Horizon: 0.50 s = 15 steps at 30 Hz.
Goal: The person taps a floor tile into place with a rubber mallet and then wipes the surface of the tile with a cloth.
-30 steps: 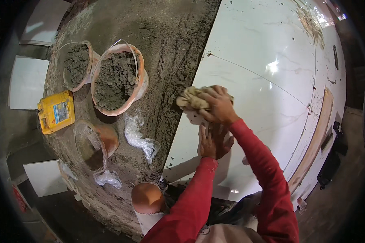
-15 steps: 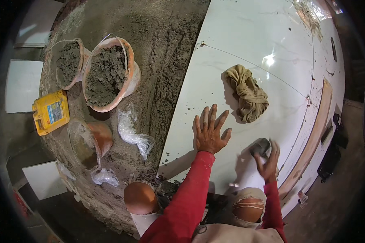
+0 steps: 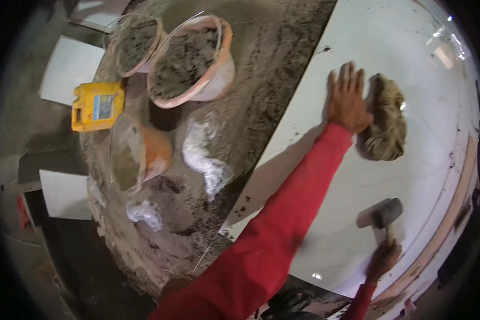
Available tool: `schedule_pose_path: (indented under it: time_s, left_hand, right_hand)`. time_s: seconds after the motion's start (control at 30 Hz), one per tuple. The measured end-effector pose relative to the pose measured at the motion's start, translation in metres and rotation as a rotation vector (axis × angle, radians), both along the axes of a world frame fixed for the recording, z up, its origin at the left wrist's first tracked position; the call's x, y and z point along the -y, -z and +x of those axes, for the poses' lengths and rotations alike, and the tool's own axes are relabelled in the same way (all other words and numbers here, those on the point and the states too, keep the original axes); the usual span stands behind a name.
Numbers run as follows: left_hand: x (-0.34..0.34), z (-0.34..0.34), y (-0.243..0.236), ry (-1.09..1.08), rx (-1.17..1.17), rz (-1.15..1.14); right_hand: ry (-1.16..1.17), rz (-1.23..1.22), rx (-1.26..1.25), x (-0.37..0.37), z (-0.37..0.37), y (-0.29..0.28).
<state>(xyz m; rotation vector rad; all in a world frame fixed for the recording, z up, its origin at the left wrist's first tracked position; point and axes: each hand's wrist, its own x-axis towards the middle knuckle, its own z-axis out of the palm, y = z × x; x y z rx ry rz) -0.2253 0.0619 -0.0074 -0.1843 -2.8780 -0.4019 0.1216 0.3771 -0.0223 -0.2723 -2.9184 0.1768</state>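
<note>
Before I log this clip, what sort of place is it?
Probably a building site where flooring is being laid: glossy white tiles lie beside rough grey ground, two buckets hold grey mix, and the right hand grips a mallet.

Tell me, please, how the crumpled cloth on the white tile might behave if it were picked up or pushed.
The cloth would probably sag when lifted, since it lies in soft, bunched folds. It seems unlikely to roll, given its uneven, crumpled shape. Pushed, it may slide fairly easily, as the white tile beneath looks smooth and shiny.
</note>
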Motion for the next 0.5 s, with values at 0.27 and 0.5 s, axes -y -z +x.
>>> schedule_pose_path:
  time_s: [0.27,0.5]
  left_hand:
    - [0.049,-0.017,0.035,0.025,-0.051,0.024]
    - [0.068,-0.03,0.028,0.23,-0.103,0.013]
  right_hand:
    - [-0.005,-0.624,0.186,0.105,-0.056,-0.065]
    - [-0.144,-0.727,0.44,0.185,-0.128,-0.099]
